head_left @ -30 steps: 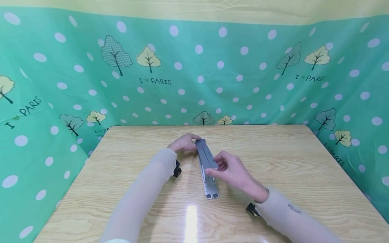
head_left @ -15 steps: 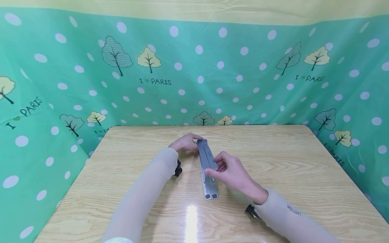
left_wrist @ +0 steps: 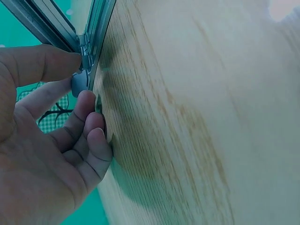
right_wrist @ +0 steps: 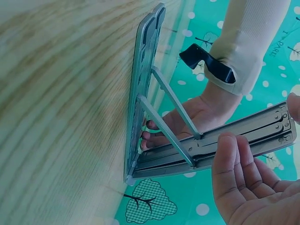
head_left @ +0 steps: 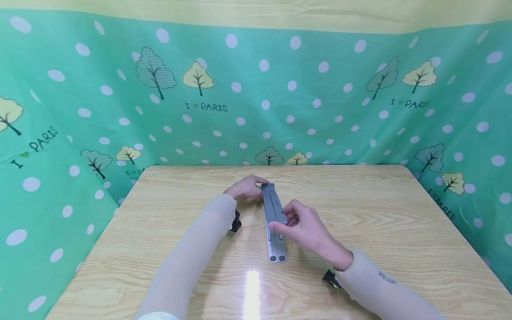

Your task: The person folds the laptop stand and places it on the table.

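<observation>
A grey folding metal laptop stand (head_left: 276, 206) lies lengthwise mid-table, partly unfolded. Its base rests along the wood, with two dark rubber pads at the near end. The upper arms tilt up from the far hinge, and two thin struts (right_wrist: 165, 129) link them to the base in the right wrist view. At the hinge, my left hand (head_left: 247, 188) pinches the stand between thumb and index finger, its other fingers curled near the tabletop. My right hand (head_left: 306, 224) holds the raised free end of the upper arms, thumb on one side and fingers on the other.
The light wooden table (head_left: 360, 195) extends to both sides of the stand. Behind and beside it hangs a green dotted curtain (head_left: 260, 89) with tree prints. A black wrist mount (head_left: 331, 278) sits under the right sleeve, another (head_left: 236, 222) by the left.
The far hinge end of the stand has shifted slightly to the right, together with my left hand. My right hand keeps nearly the same place and hold.
</observation>
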The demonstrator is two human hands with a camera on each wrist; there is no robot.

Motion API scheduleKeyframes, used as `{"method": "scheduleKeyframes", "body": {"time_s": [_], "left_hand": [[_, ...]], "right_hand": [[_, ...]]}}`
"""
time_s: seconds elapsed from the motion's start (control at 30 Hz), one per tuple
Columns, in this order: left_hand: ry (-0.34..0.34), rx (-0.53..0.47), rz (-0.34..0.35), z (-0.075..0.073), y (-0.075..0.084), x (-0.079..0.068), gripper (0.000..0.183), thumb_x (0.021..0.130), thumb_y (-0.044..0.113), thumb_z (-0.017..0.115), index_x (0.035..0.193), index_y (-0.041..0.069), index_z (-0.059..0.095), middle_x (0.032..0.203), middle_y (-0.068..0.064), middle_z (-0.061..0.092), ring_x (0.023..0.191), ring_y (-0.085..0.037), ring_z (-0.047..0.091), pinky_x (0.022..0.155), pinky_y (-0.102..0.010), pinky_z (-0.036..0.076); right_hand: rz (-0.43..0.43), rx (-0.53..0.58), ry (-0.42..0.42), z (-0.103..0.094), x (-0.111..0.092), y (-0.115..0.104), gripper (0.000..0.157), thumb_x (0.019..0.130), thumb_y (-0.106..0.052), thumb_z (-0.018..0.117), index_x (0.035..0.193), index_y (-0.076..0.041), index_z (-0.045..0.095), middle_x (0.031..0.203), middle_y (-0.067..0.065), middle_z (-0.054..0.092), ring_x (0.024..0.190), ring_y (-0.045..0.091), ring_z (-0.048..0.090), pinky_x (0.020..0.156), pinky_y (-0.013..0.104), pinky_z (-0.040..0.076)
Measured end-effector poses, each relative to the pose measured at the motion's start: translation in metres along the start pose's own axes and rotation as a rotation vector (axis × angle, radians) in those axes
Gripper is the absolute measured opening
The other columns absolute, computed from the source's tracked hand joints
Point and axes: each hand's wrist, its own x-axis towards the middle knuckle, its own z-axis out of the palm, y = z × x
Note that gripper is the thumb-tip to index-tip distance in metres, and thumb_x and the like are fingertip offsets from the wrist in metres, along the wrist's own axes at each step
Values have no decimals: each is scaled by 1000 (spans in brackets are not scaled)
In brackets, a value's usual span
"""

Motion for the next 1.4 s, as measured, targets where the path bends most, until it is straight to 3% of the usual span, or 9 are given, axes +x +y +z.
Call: {"method": "scheduleKeyframes", "body": {"time_s": [0.1,0.23,0.37,0.57,0.8,1.0,1.17,1.4], "left_hand": [[6,-1,20,1,0,-2,68,76,4,65,140,22,50,136,-8,51,60,-14,43,54,-27,38],[27,2,46,3,-3,-6,69,78,5,64,143,19,46,121,-10,58,72,-19,53,61,-31,47],[66,-6,78,4,-6,-13,65,80,5,63,141,13,46,108,-8,60,82,-21,58,66,-33,52],[215,-31,142,7,-9,-34,27,81,3,62,108,3,62,95,-5,60,87,-18,56,76,-30,50],[257,-124,160,21,-4,-70,12,83,6,65,95,8,65,88,-1,61,83,-16,57,78,-30,50],[225,-229,179,35,1,-92,13,81,1,66,94,4,67,86,-4,63,80,-16,58,76,-29,51],[183,-306,212,44,0,-100,20,76,-3,70,96,0,64,87,-7,62,78,-17,59,75,-28,52],[175,-350,204,52,0,-102,28,72,-5,71,97,-2,59,87,-8,61,77,-18,59,74,-30,53]], "right_hand": [[1,-5,4,0,0,0,46,74,-41,80,99,-8,60,81,0,61,73,15,57,65,28,50],[-5,-1,-1,-2,0,2,51,74,-46,79,101,-8,60,82,0,61,75,15,57,67,28,51],[-52,54,-17,-9,2,10,49,83,-45,70,109,-5,59,83,2,62,75,18,59,68,29,52],[-129,237,-30,-22,13,28,32,100,-30,49,103,1,58,84,19,62,71,30,64,64,37,56],[28,391,-106,-27,23,38,41,100,-33,48,105,7,56,91,24,60,80,42,63,71,47,56],[177,487,-181,-24,30,47,43,96,-28,56,111,11,51,99,23,58,87,41,62,75,45,56],[215,466,-229,-17,34,55,34,89,-9,61,114,11,51,98,22,59,85,37,64,77,45,56],[217,403,-278,-6,37,54,40,75,7,62,114,8,52,101,19,56,88,32,61,79,43,55]]}}
